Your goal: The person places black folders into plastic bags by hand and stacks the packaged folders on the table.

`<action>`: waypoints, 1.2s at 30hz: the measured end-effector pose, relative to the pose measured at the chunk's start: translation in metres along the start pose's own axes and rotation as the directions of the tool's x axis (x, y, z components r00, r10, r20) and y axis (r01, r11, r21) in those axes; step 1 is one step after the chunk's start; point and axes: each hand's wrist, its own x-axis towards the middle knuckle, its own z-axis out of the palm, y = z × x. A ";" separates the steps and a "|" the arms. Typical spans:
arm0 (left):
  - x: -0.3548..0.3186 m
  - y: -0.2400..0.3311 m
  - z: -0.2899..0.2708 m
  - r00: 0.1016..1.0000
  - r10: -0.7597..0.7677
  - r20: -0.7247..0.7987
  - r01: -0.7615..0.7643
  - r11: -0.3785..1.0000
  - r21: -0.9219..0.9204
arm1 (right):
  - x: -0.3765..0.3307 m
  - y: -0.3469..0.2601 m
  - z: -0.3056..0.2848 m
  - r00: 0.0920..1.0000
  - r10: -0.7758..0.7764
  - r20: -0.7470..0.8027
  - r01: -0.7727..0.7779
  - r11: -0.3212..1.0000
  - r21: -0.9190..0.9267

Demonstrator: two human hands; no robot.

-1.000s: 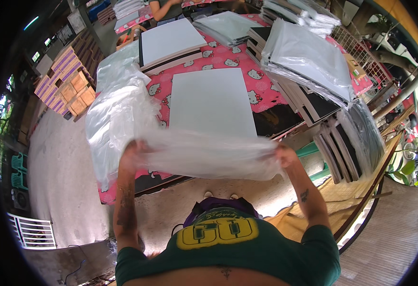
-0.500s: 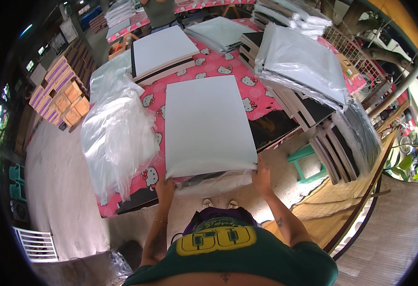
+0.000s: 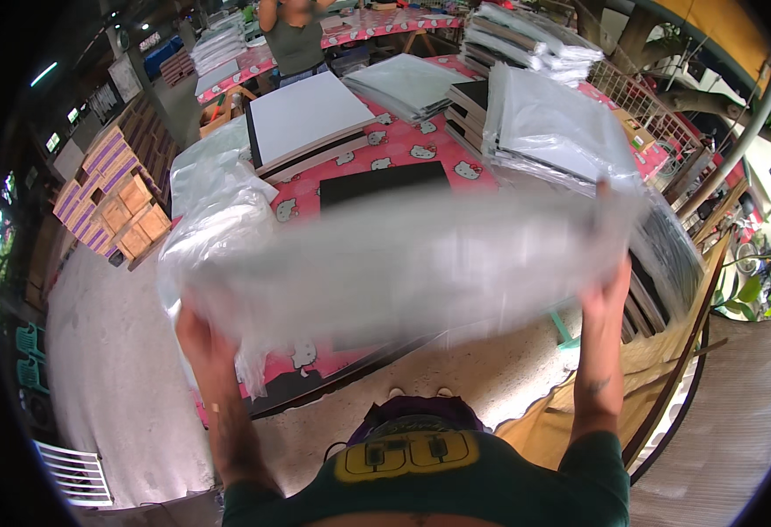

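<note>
Between my two hands hangs a plastic-wrapped panel (image 3: 420,268), raised over the near side of the table and smeared by motion. Its face shows pale through the film. My left hand (image 3: 205,338) is closed on its left end, and my right hand (image 3: 605,281) grips the right end; the plastic partly veils the fingers of both. Behind the panel, a black board (image 3: 383,183) lies on the pink patterned table (image 3: 350,158), its near part covered from sight. Next to my left hand, loose clear plastic bags (image 3: 218,215) spill over the table's left side.
White boards (image 3: 306,119) are stacked at the back left, wrapped panels (image 3: 561,110) at the right. More wrapped boards (image 3: 666,263) lean beside the table. Boxes (image 3: 126,198) stand left. Another person (image 3: 296,44) stands beyond the table.
The panel has come up off the table and swung sideways. My hands have moved far apart, the right one also upward. A black board now shows where the white panel lay.
</note>
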 end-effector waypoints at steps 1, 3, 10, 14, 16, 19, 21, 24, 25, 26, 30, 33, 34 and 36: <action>0.033 0.004 0.012 0.992 0.072 -0.099 -0.073 0.997 -0.005 | 0.026 -0.002 0.013 1.000 0.006 -0.010 -0.005 0.999 0.053; 0.098 0.003 -0.004 0.996 0.089 0.024 -0.089 0.996 0.018 | 0.077 -0.002 0.016 0.998 0.027 -0.052 -0.019 0.990 0.138; 0.147 -0.092 -0.166 0.974 -0.082 -0.212 0.077 0.996 -0.033 | 0.115 0.110 -0.084 0.919 0.283 -0.274 -0.164 0.907 0.388; 0.096 -0.187 -0.232 0.876 -0.188 -0.444 0.148 0.981 -0.124 | 0.027 0.210 -0.212 0.899 0.367 -0.238 -0.271 0.894 0.356; 0.084 -0.214 -0.210 0.792 -0.263 -0.551 0.356 0.932 0.066 | -0.024 0.233 -0.252 0.800 0.405 -0.443 -0.375 0.914 0.159; 0.074 -0.197 -0.223 0.918 0.233 -0.322 0.237 0.327 0.915 | -0.007 0.252 -0.190 0.865 0.007 -0.502 -0.356 0.712 -0.605; 0.096 -0.225 -0.183 0.934 0.260 -0.246 0.095 0.482 0.871 | 0.000 0.227 -0.191 0.915 -0.263 -0.305 -0.143 0.495 -0.857; 0.158 -0.240 -0.103 0.954 0.289 -0.074 -0.069 0.455 0.888 | 0.047 0.134 -0.166 0.937 -0.288 -0.196 -0.066 0.404 -0.912; 0.189 -0.261 -0.066 0.964 0.258 -0.062 -0.088 0.532 0.842 | 0.058 0.097 -0.191 0.893 -0.414 -0.176 -0.087 0.226 -0.970; 0.218 -0.273 -0.041 0.965 0.256 -0.051 -0.139 0.671 0.728 | 0.077 0.058 -0.192 0.870 -0.411 -0.274 -0.112 0.377 -0.919; 0.302 -0.336 0.061 0.979 -0.159 -0.130 0.204 0.664 0.719 | 0.129 -0.070 -0.237 0.738 -0.376 -0.559 -0.245 0.623 -0.743; 0.346 -0.391 0.080 0.926 -0.356 -0.129 0.358 0.711 0.605 | 0.150 -0.115 -0.309 0.724 -0.319 -0.612 -0.271 0.685 -0.677; 0.355 -0.400 0.077 0.909 -0.387 -0.156 0.407 0.741 0.534 | 0.158 -0.114 -0.317 0.713 -0.311 -0.628 -0.267 0.708 -0.654; 0.362 -0.426 0.078 0.892 -0.381 -0.243 0.451 0.786 0.422 | 0.158 -0.119 -0.349 0.705 -0.310 -0.638 -0.289 0.696 -0.657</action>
